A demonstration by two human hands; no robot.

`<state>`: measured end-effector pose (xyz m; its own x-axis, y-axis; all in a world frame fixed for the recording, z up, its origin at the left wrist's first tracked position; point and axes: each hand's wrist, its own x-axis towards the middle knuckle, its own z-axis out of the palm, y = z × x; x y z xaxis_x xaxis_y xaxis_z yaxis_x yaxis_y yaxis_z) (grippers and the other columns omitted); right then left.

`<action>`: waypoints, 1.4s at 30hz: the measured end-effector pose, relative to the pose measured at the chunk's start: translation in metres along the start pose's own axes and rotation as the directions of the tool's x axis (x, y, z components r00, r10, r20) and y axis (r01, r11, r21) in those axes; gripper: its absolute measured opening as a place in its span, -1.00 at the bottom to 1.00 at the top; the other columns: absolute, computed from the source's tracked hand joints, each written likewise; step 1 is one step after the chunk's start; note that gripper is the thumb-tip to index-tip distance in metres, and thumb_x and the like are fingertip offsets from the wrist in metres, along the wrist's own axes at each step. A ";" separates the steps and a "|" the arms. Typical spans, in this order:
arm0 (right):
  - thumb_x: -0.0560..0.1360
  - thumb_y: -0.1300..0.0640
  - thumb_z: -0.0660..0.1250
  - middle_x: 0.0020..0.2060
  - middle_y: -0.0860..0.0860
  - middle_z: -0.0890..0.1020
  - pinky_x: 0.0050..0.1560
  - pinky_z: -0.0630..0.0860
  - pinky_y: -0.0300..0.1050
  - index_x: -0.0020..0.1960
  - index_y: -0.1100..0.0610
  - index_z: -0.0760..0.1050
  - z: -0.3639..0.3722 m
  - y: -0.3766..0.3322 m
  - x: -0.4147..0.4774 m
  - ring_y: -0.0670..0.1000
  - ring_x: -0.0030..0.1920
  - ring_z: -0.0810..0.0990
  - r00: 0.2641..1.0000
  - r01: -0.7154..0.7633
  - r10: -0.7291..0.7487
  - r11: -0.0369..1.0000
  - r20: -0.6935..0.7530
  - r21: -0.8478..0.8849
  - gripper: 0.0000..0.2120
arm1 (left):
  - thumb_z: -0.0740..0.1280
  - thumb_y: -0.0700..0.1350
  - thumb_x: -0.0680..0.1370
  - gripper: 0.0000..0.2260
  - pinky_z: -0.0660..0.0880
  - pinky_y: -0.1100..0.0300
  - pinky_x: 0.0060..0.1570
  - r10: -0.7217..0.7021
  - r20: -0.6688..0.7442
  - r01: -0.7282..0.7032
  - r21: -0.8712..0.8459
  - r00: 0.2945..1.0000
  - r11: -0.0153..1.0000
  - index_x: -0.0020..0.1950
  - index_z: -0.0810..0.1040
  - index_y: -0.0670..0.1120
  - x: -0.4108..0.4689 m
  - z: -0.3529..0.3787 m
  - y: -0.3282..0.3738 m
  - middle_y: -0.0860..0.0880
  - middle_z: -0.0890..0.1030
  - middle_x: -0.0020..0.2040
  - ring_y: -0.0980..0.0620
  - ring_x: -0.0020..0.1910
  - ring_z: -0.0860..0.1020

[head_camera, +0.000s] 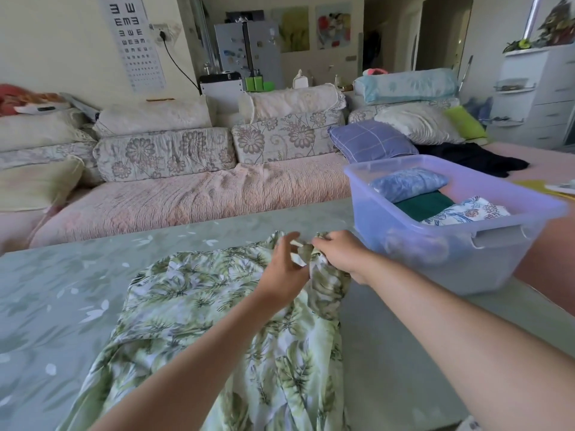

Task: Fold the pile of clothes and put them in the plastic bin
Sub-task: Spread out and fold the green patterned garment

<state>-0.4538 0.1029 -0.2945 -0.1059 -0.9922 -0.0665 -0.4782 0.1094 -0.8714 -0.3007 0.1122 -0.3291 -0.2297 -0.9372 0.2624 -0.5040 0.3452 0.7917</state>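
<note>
Green leaf-print cloth is filling the middle of the head view: the leaf-print garment is lying unfolded on the pale green surface, its long axis running from the near edge away from the person and leaning a little to the right. Both hands are working at its far end, close together. The right hand is gripping a bunched corner of the cloth, knuckles up and fingers curled into it. The left hand is reaching into the same bunch with bent fingers, but blur is hiding whether they are actually pinching anything. The plastic bin is sitting on the surface just to the right of the hands and slightly beyond them, already holding three folded pieces, so the right hand is the nearer one to it. Judging from this, the garment is waiting for its first fold.
</note>
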 end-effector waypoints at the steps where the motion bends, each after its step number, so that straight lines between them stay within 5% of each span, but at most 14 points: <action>1: 0.59 -0.05 0.30 -0.36 0.05 0.44 -0.29 0.25 -0.10 -0.20 0.11 0.44 0.008 -0.006 -0.001 0.05 -0.30 0.43 1.000 -0.027 0.027 0.999 -0.003 0.021 -0.72 | 0.33 -0.12 0.44 -0.39 0.55 0.15 -0.20 0.045 -0.011 -0.045 0.024 0.999 0.999 0.43 0.20 0.18 -0.005 -0.011 -0.004 0.07 0.39 0.24 0.12 -0.01 0.57; 4: 0.53 0.00 0.37 -0.10 0.09 0.64 -0.11 0.51 -0.09 -0.04 0.17 0.58 0.042 -0.022 0.001 0.13 -0.06 0.61 0.994 -0.103 0.106 0.986 -0.015 0.131 -0.78 | 0.30 -0.16 0.31 -0.26 0.60 0.07 -0.06 0.158 0.087 -0.168 0.119 0.984 0.979 0.43 0.17 0.26 -0.025 -0.045 -0.019 0.11 0.29 0.27 0.07 0.19 0.47; 7: 0.54 0.25 0.27 -0.13 0.15 0.62 -0.15 0.59 -0.05 -0.01 0.15 0.56 0.071 -0.044 -0.004 0.12 -0.17 0.62 0.982 -0.103 0.028 0.910 0.188 0.402 -0.89 | 0.44 -0.08 0.37 -0.30 0.51 0.28 0.12 0.190 0.065 -0.194 0.060 0.980 0.979 0.44 0.25 0.23 -0.041 -0.068 -0.033 0.14 0.37 0.28 0.23 0.22 0.46; 9: 0.60 0.35 0.21 -0.07 0.22 0.56 -0.24 0.58 0.01 0.41 0.15 0.22 0.087 -0.056 -0.011 0.15 -0.22 0.60 0.936 -0.183 -0.043 0.790 0.350 0.585 -0.57 | 0.49 -0.10 0.44 -0.48 0.54 0.23 0.13 0.068 -0.079 -0.069 -0.014 0.995 0.998 0.33 0.43 0.21 -0.047 -0.083 -0.046 0.16 0.53 0.20 0.24 0.15 0.55; 10: 0.61 0.37 0.21 0.08 0.24 0.54 -0.22 0.62 0.06 0.07 0.11 0.30 0.094 -0.061 -0.015 0.18 -0.18 0.62 0.915 -0.201 -0.084 0.753 0.394 0.627 -0.82 | 0.46 -0.14 0.48 -0.62 0.59 0.09 0.09 -0.037 -0.165 0.032 -0.036 0.986 0.999 0.22 0.53 0.19 -0.048 -0.092 -0.057 0.13 0.62 0.10 0.16 0.06 0.61; 11: 0.61 0.37 0.21 0.24 0.24 0.48 -0.17 0.65 0.12 0.44 0.23 0.30 0.102 -0.058 -0.008 0.21 -0.11 0.65 0.911 -0.228 -0.069 0.739 0.407 0.634 -0.59 | 0.41 -0.17 0.51 -0.73 0.61 -0.05 0.02 -0.170 -0.234 0.158 -0.068 0.957 0.985 0.12 0.60 0.14 -0.048 -0.100 -0.066 0.08 0.68 -0.02 0.06 -0.04 0.66; 15: 0.61 0.25 0.25 0.29 0.08 0.56 0.02 0.63 0.04 0.39 0.07 0.46 0.118 -0.042 0.007 0.05 0.06 0.64 0.962 0.099 -0.146 0.974 0.229 0.203 -0.64 | 0.24 -0.12 0.62 -0.82 0.53 0.04 -0.40 -0.543 -0.326 0.419 -0.380 0.773 0.825 -0.02 0.61 -0.15 -0.048 -0.132 -0.087 -0.10 0.71 -0.23 -0.13 -0.27 0.70; 17: 0.60 0.24 0.23 0.20 -0.03 0.60 -0.03 0.52 -0.17 0.25 0.00 0.55 0.116 -0.030 0.010 -0.08 0.00 0.60 0.947 0.277 -0.254 0.956 0.196 -0.100 -0.70 | 0.19 -0.16 0.62 -0.83 0.37 0.19 -0.49 -0.595 -0.340 0.471 -0.383 0.728 0.795 -0.02 0.55 -0.18 -0.048 -0.145 -0.091 -0.14 0.70 -0.19 -0.08 -0.37 0.69; 20: 0.55 0.23 0.23 0.21 -0.08 0.57 0.17 0.47 -0.14 0.21 -0.09 0.57 0.107 -0.014 0.012 -0.02 0.22 0.55 0.936 0.337 -0.266 0.869 0.231 -0.363 -0.66 | 0.22 -0.20 0.53 -0.79 0.44 0.16 -0.39 -0.566 -0.382 0.613 0.001 0.731 0.790 0.17 0.42 -0.10 -0.049 -0.162 -0.103 -0.07 0.68 -0.12 -0.04 -0.36 0.67; 24: 0.54 0.16 0.29 0.46 -0.01 0.39 0.29 0.36 -0.15 0.49 -0.02 0.35 0.099 0.003 0.009 0.03 0.41 0.40 0.907 0.374 -0.165 0.740 0.388 -0.559 -0.47 | 0.19 -0.23 0.52 -0.49 0.53 0.01 -0.18 -0.463 -0.366 0.588 0.570 0.807 0.574 0.44 0.20 0.02 -0.059 -0.168 -0.125 -0.12 0.53 0.07 -0.15 0.00 0.54; 29: 0.52 0.21 0.24 0.56 -0.02 0.18 0.48 0.27 0.07 0.59 -0.03 0.11 0.100 0.007 0.006 0.07 0.54 0.19 0.900 0.376 -0.098 0.669 0.426 -0.641 -0.31 | 0.23 -0.14 0.50 -0.61 0.47 -0.05 0.23 -0.472 -0.066 0.420 0.575 0.879 0.702 0.29 0.52 0.13 -0.050 -0.180 -0.132 -0.05 0.45 0.30 -0.08 0.23 0.42; 33: 0.53 0.27 0.17 0.62 0.01 0.03 0.57 0.03 0.14 0.63 -0.03 0.01 0.104 0.006 0.011 0.10 0.60 0.02 0.913 0.390 -0.170 0.635 0.372 -0.667 -0.27 | 0.31 0.07 0.49 -0.41 0.41 -0.05 0.29 -0.559 0.078 0.377 0.660 0.826 0.649 0.51 0.28 0.09 -0.055 -0.191 -0.132 -0.05 0.31 0.44 -0.12 0.33 0.38; 36: 0.53 0.27 0.15 0.62 0.02 -0.04 0.55 -0.03 0.17 0.63 -0.09 -0.02 0.110 0.006 0.015 0.12 0.60 -0.02 0.910 0.409 -0.203 0.583 0.361 -0.702 -0.25 | 0.21 -0.14 0.57 -0.51 0.49 0.08 0.06 -0.566 -0.051 0.479 0.597 0.823 0.643 0.51 0.26 0.05 -0.055 -0.199 -0.134 -0.14 0.28 0.45 -0.15 0.18 0.50; 42: 0.53 0.12 0.16 0.62 0.00 -0.14 0.57 -0.09 0.27 0.62 -0.19 -0.09 0.131 0.010 0.019 0.13 0.61 -0.13 0.893 0.419 -0.120 0.575 0.435 -0.703 -0.25 | 0.10 -0.36 0.53 -0.52 0.38 0.23 -0.43 -0.599 -0.019 0.533 0.480 0.800 0.697 0.33 0.42 0.07 -0.054 -0.201 -0.136 -0.07 0.53 -0.03 0.04 -0.35 0.42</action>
<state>-0.3461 0.0767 -0.3683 0.3419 -0.9249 -0.1663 -0.9319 -0.3108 -0.1872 -0.0528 0.1065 -0.3403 0.1337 -0.9579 -0.2541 -0.8733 -0.2351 0.4268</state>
